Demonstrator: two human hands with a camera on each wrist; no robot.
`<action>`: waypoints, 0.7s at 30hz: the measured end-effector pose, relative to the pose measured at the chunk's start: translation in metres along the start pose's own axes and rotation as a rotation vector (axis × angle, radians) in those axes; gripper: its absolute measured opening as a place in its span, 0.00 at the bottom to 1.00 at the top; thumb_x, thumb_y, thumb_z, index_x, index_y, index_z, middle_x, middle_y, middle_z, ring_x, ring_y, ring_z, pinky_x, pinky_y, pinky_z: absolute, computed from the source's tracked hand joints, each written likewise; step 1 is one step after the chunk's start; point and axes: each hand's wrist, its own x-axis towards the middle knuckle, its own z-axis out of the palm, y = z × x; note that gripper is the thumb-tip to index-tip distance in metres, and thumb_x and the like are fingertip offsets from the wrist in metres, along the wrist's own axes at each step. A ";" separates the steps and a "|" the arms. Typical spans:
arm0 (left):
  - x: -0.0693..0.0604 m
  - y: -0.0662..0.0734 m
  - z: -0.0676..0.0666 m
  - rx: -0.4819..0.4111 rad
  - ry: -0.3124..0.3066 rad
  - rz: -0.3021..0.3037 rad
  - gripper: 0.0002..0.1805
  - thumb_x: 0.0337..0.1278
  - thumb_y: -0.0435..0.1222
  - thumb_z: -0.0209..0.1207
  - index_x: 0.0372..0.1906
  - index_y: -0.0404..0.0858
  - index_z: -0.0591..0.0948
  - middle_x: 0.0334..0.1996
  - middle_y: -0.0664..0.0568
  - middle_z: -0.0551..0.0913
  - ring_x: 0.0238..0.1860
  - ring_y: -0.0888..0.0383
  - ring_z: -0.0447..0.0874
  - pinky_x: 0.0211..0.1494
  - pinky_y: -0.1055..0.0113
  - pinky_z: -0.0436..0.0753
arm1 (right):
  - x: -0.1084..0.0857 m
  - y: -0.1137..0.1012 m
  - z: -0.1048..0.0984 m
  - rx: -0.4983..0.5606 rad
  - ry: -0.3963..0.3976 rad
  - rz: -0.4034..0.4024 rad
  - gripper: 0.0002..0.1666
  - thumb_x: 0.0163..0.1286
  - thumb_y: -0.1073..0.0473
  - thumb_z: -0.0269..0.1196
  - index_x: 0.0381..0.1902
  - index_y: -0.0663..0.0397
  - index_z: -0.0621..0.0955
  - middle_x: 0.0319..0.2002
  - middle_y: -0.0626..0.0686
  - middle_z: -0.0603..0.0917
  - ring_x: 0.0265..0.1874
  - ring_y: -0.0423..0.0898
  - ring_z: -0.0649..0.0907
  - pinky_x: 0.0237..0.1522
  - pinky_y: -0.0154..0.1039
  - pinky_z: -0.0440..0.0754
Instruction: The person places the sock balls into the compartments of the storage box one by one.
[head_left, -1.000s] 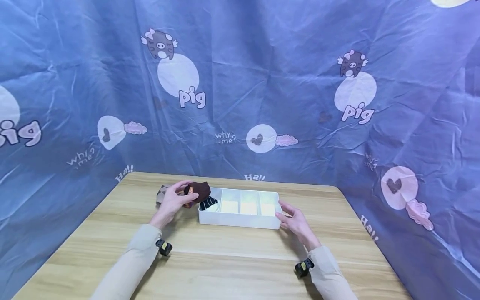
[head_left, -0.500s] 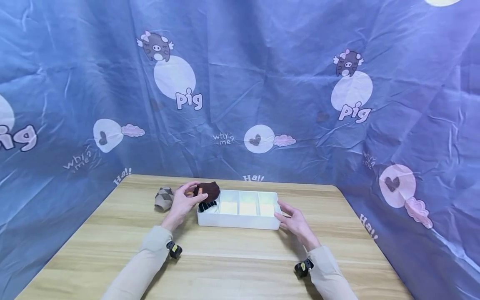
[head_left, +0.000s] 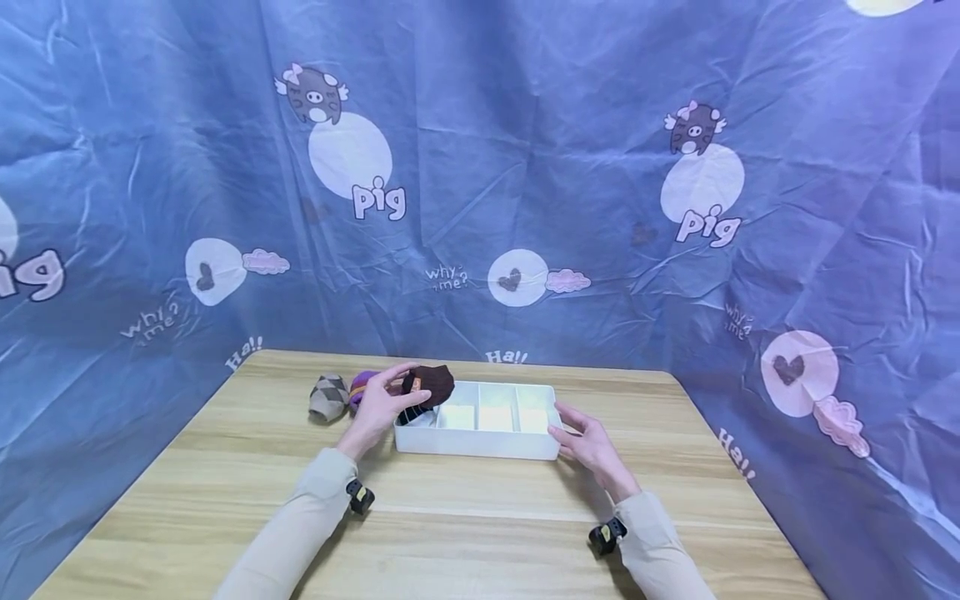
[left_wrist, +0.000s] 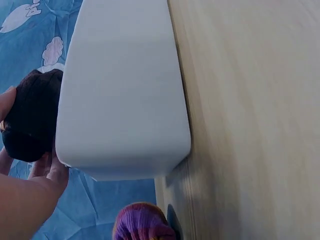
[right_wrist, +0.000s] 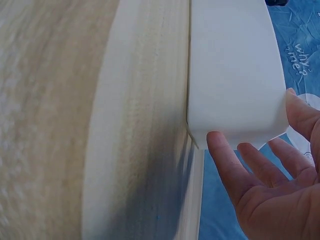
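Note:
My left hand (head_left: 377, 410) pinches a dark brown rolled sock (head_left: 433, 385) with an orange label, above the left part of a white divided box (head_left: 480, 443). In the left wrist view the brown roll (left_wrist: 35, 112) is beside the box's upper edge. Beneath it, a black sock with white stripes (head_left: 411, 414) lies in the leftmost compartment, partly hidden. My right hand (head_left: 594, 446) holds the box's right end; in the right wrist view its fingertips touch the end wall (right_wrist: 240, 115) and rim.
Left of the box, a grey argyle rolled sock (head_left: 328, 398) and a purple rolled sock with orange bands (head_left: 360, 390) lie on the wooden table (head_left: 465, 533). Behind the table hangs a blue printed curtain (head_left: 465, 183).
My left hand has moved right with the brown sock, from the box's left end to over its left compartments. The argyle and purple socks are now uncovered. My right hand stays put.

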 end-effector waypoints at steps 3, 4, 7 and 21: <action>0.001 0.001 0.003 -0.009 -0.019 0.005 0.33 0.45 0.33 0.74 0.62 0.40 0.78 0.59 0.39 0.76 0.43 0.59 0.84 0.43 0.72 0.83 | 0.000 0.001 0.000 0.008 -0.002 0.006 0.38 0.69 0.61 0.63 0.73 0.58 0.63 0.71 0.68 0.63 0.62 0.63 0.75 0.56 0.47 0.81; 0.001 0.001 0.004 -0.011 -0.027 0.005 0.33 0.45 0.33 0.74 0.62 0.40 0.78 0.59 0.39 0.76 0.42 0.59 0.84 0.43 0.72 0.83 | 0.000 0.001 0.000 0.011 -0.003 0.007 0.38 0.69 0.61 0.63 0.73 0.58 0.63 0.71 0.68 0.63 0.62 0.63 0.75 0.56 0.48 0.81; 0.002 0.005 0.008 0.010 -0.035 -0.001 0.33 0.46 0.34 0.74 0.62 0.40 0.78 0.60 0.40 0.77 0.43 0.59 0.83 0.42 0.72 0.82 | 0.001 0.002 0.000 0.014 -0.002 0.007 0.38 0.69 0.62 0.63 0.73 0.58 0.63 0.71 0.68 0.63 0.62 0.64 0.75 0.56 0.48 0.81; 0.012 0.000 0.028 0.326 -0.009 0.076 0.33 0.39 0.44 0.77 0.57 0.43 0.82 0.51 0.46 0.86 0.49 0.48 0.85 0.47 0.60 0.85 | 0.000 0.000 -0.001 0.021 -0.011 0.008 0.38 0.69 0.62 0.63 0.73 0.59 0.63 0.72 0.68 0.63 0.62 0.63 0.76 0.57 0.50 0.80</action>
